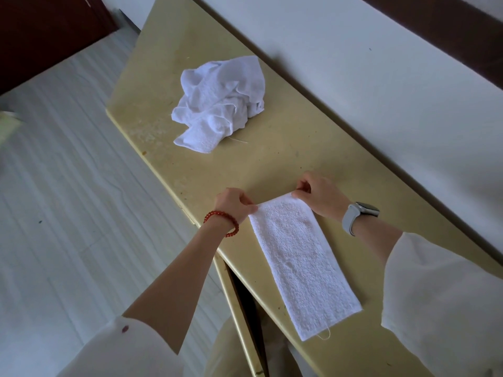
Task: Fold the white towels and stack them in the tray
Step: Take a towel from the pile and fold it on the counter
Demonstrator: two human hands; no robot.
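Note:
A white towel (302,262) lies flat on the yellow table (272,159) as a long narrow strip, running from its far end toward me. My left hand (234,202) pinches the far left corner of this strip. My right hand (318,194) pinches the far right corner. A crumpled heap of white towels (220,102) sits farther back on the table, apart from both hands. No tray is in view.
The table stands along a white wall (381,77) on the right. Its left edge drops to a pale wood floor (68,200). A dark door or cabinet (49,31) fills the top left corner.

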